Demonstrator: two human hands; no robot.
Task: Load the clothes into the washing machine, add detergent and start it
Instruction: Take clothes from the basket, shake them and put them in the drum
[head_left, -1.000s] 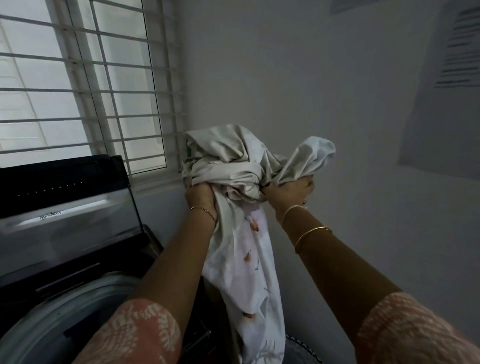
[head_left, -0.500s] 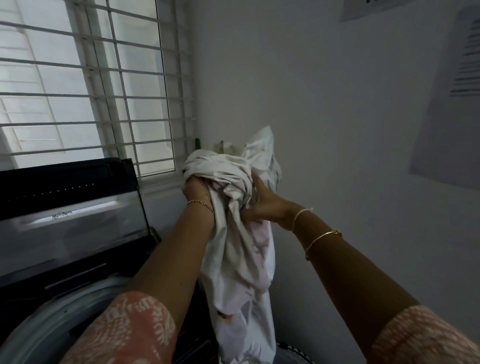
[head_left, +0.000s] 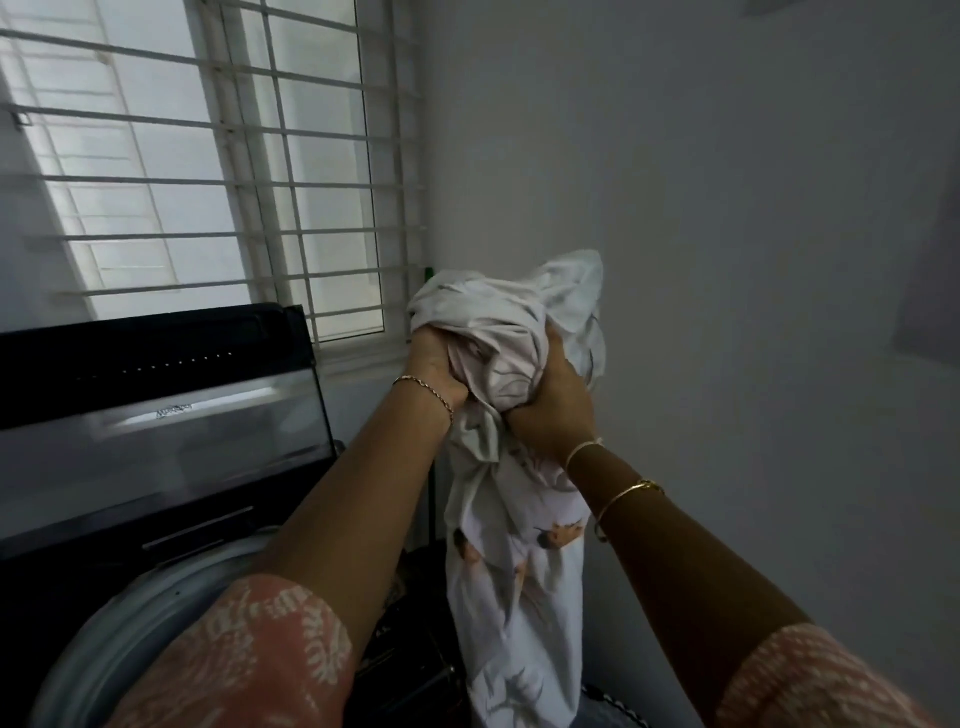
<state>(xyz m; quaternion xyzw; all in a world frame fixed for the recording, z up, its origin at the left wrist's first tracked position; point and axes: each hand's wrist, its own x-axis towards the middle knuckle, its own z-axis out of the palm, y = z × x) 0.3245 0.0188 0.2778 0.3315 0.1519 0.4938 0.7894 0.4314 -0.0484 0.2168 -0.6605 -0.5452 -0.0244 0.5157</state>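
Changed since a second ago: the sheet (head_left: 511, 364) got gathered in tighter. The loose flap that stuck out past the right hand is now pulled into the bundle, and both hands have closed in toward each other.

Left hand (head_left: 434, 371): fist clamped shut on the left side of the wad, knuckles up, bracelet on the wrist.

Right hand (head_left: 553, 397): also curled tight, gripping the bundle from the right and underneath. The two hands are nearly touching, with cloth squeezed between them.

Where the sheet is: bunched up above and between the hands, with a long tail hanging straight down below them, printed side showing. Can't see where the tail ends, it runs out of the bottom of the view.

Washing machine (head_left: 156, 623): down and to the left of the left hand, lid (head_left: 156, 415) propped open, rim of the tub visible under the left forearm.

Progress guess: still loading, nothing from this sheet is in the tub yet.

What could go wrong: honestly that dangling tail is the problem. It hangs to the right of the tub, not over it, so swinging the bundle left could drag the tail across the machine's edge, or leave it draped outside. Then the lid would shut on it.

Fix: gather the tail up first.
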